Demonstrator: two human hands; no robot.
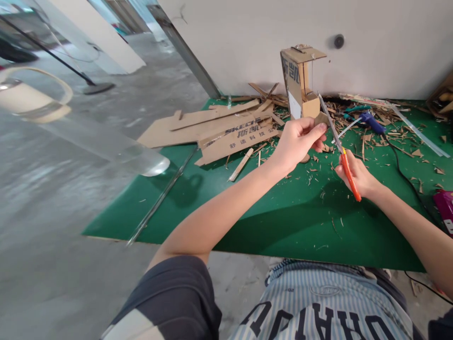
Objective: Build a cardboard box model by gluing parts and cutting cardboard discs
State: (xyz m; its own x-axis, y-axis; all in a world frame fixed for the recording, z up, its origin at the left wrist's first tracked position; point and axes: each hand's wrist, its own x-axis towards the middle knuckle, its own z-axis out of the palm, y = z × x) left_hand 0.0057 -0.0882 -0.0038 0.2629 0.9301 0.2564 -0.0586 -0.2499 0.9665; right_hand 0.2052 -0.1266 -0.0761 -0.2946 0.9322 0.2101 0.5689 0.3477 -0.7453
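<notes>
My left hand (300,140) is raised over the green mat (247,208), its fingers pinched on a small piece of cardboard (321,118). My right hand (357,175) grips orange-handled scissors (345,158), whose blades (327,118) point up and away, meeting the cardboard piece at its right edge. Just behind both hands stands an upright cardboard tower (299,80) against the wall.
Flat cardboard sheets (219,130) and strips lie at the mat's far left. Scraps litter the far right around a blue glue gun (371,123) with a black cord (399,165). A clear tube (106,141) crosses the left. A pink box (445,208) sits at the right edge.
</notes>
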